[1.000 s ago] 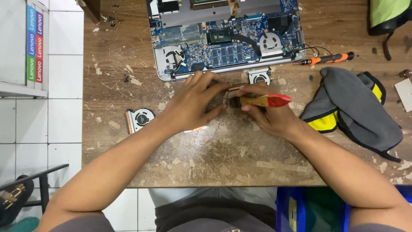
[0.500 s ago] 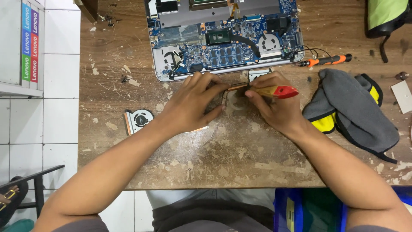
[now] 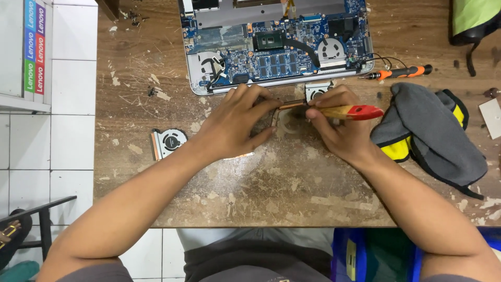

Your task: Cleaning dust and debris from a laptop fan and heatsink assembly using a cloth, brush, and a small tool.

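Observation:
My left hand (image 3: 235, 128) presses down on a thin copper heat pipe piece (image 3: 290, 105) that lies on the worn wooden table (image 3: 261, 193), just in front of the opened laptop (image 3: 276, 47). My right hand (image 3: 339, 134) grips a small brush with a wooden handle and red end (image 3: 357, 112), its tip pointing left at the copper piece between my hands. The brush bristles are hidden by my fingers. A copper edge (image 3: 241, 155) shows under my left palm.
A loose black fan (image 3: 167, 142) lies to the left and another fan (image 3: 318, 90) sits by the laptop's front edge. An orange-and-black screwdriver (image 3: 402, 72) and a grey-and-yellow cloth (image 3: 430, 133) lie at the right. A green bag (image 3: 472, 18) is at the top right.
Both hands have shifted slightly away from me toward the laptop, and the brush has turned more level. The grips are the same.

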